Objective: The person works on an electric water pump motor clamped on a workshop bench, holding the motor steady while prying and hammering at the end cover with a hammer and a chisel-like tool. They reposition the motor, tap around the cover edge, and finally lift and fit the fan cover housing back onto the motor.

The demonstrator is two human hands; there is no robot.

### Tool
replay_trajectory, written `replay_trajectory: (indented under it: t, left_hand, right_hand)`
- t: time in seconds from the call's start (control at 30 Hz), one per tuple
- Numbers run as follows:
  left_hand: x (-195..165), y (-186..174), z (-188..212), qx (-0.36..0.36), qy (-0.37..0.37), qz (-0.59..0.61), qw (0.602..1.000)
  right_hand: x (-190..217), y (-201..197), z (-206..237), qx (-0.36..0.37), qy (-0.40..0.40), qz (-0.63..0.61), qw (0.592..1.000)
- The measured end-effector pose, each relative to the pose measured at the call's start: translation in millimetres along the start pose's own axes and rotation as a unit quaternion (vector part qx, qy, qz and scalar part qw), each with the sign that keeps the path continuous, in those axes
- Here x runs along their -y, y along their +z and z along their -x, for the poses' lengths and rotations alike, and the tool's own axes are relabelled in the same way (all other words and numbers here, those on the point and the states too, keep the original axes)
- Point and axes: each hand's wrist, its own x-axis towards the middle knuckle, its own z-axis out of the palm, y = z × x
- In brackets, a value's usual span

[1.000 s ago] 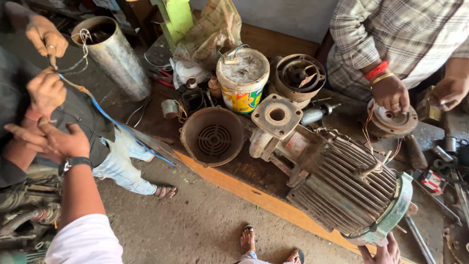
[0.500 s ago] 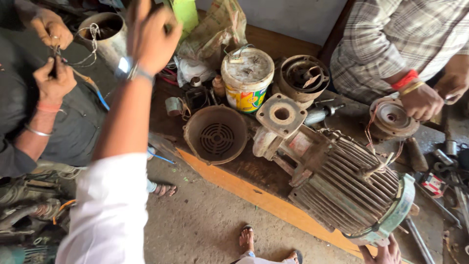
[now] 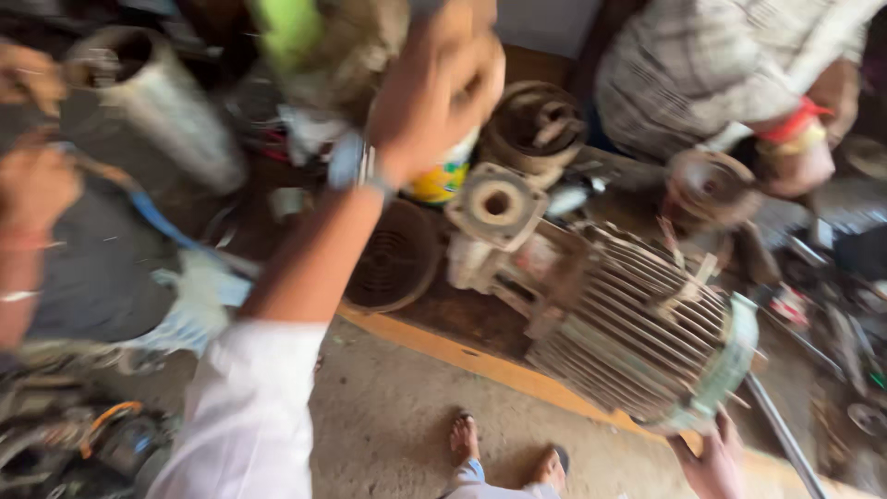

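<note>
L hand point(image 3: 443, 88) raised at 12 o'clock, fingers curled, grip unclear (blur). R hand point(image 3: 711, 462) at 5 o'clock touches motor point(image 3: 628, 323) end cover, fingers spread.

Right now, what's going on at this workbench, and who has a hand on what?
The person's left hand is raised over the bench, blurred, above a paint bucket; what it grips, if anything, cannot be told. Their right hand rests on the rim of a big finned electric motor lying on the wooden bench. Across the bench, a person in a checked shirt holds a round wound part. At left, another person's hands work on wires beside a metal cylinder.
</note>
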Motion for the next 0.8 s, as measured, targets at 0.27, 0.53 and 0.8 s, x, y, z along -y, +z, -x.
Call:
replay_trajectory:
  t: [0.27, 0.53, 0.8]
  left_hand:
    - [-129, 93, 163, 0.128, -0.069, 0.159, 0.976]
    - [-213, 150, 143, 0.198, 0.028, 0.195, 0.960]
    - [-242, 215, 114, 0.185, 0.061, 0.137, 0.971]
  right_hand:
    - [-17, -3, 8, 0.074, 0.035, -0.062, 0.995]
    - [-28, -10, 3, 0.057, 0.018, -0.082, 0.995]
    - [-35, -49, -30, 0.038, -0.100, -0.023, 0.994]
